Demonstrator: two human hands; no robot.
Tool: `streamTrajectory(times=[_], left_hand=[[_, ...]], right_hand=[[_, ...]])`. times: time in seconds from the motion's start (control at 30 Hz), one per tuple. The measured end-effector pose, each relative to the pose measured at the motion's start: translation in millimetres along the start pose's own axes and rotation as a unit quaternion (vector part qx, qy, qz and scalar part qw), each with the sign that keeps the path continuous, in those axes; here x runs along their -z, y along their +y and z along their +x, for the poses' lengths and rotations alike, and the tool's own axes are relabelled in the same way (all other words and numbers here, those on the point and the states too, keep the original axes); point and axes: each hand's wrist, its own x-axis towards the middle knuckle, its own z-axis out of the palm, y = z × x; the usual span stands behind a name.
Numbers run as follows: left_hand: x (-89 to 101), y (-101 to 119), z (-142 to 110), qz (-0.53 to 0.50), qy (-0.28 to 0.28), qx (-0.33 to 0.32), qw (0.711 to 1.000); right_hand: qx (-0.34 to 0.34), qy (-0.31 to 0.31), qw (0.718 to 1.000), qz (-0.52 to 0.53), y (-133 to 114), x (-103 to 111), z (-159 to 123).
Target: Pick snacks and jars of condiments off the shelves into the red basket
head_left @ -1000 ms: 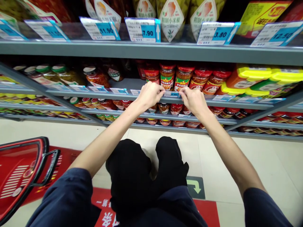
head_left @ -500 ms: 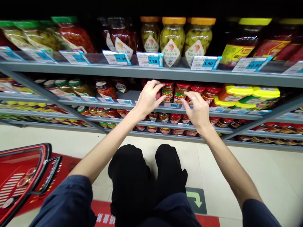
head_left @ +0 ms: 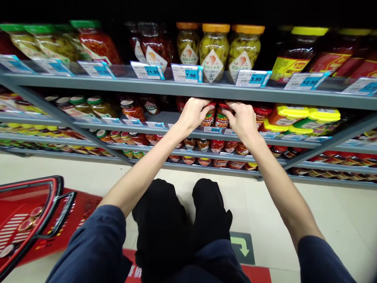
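Note:
Two small red-lidded sauce jars stand side by side on the second shelf. Curled over the lid of the left sauce jar (head_left: 208, 118) are the fingers of my left hand (head_left: 193, 113), its thumb against the jar's near side. My right hand (head_left: 244, 120) grips the right sauce jar (head_left: 220, 119) in the same way, with fingers on its lid and thumb in front. Both jars show red and green labels and sit upright. My fingertips partly hide the lids, and more red-lidded jars (head_left: 261, 113) are beside my right hand.
The upper shelf edge (head_left: 165, 87) runs just above my hands. Yellow-lidded tubs (head_left: 294, 112) stand to the right, a white-lidded jar (head_left: 132, 111) to the left. A red shopping basket (head_left: 59, 236) holding a few jars is at lower left. Lower shelves hold more jars.
Both hands have moved in to the two red-lidded jars, and their fingers have closed over the lids. The view has shifted slightly.

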Motion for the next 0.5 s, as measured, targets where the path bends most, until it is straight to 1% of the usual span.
streamTrajectory(times=[0.1,0.2,0.27,0.33,0.37,0.4,0.43,0.47,0.5], left_hand=[[-2.4,-1.5,-0.7,0.005,0.008,0.008,1.000],[-7.5,-5.1,5.7,0.016,0.013,0.019,1.000],[-9.2,-2.7,10.1,0.019,0.005,0.023,1.000],[-6.9,5.5,6.1,0.026,0.005,0.026,0.999],[-3.6,10.5,-2.3,0.031,0.008,0.021,0.999],[1.6,14.7,-16.6,0.034,0.011,0.008,0.999],[8.8,16.9,-37.4,0.035,0.015,-0.006,0.999],[18.1,16.0,-64.8,0.033,0.018,-0.017,0.999],[29.4,11.7,-98.3,0.031,0.022,-0.018,0.999]], right_hand=[[0.002,0.005,1.000,0.008,4.4,-2.4,1.9],[0.006,0.007,1.000,0.016,5.0,-3.2,4.7],[0.008,0.007,1.000,0.015,1.8,1.4,5.4],[0.013,0.005,1.000,0.006,-4.3,9.2,0.8],[0.017,0.004,1.000,0.004,-8.1,12.2,-5.4],[0.024,0.005,1.000,0.011,-12.1,12.9,-15.3],[0.032,0.012,0.999,0.031,-16.1,10.3,-29.7],[0.040,0.023,0.997,0.064,-19.8,3.6,-49.0],[0.045,0.035,0.992,0.116,-23.4,-7.1,-73.5]])
